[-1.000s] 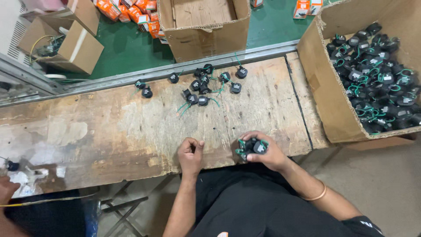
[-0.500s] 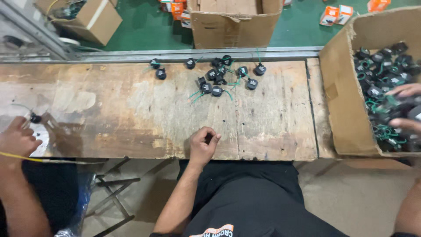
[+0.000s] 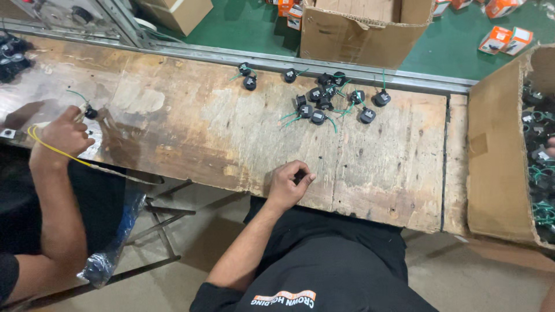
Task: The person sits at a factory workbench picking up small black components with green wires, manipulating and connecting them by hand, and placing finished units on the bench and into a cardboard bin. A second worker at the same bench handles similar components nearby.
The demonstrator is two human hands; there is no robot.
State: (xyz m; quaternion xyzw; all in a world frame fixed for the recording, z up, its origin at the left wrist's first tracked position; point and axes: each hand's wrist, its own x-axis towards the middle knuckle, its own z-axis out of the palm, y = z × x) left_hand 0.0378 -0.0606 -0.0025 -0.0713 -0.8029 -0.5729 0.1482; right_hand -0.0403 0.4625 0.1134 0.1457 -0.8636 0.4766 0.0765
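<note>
At twelve o'clock from the left grip (image 3: 291,185), curled on the surface (image 3: 196,138), lie parts (image 3: 321,101); right grip unseen.

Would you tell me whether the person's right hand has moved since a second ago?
Yes. It left the workbench edge near the left hand and went right, over the cardboard box; only a sliver shows now.
</note>
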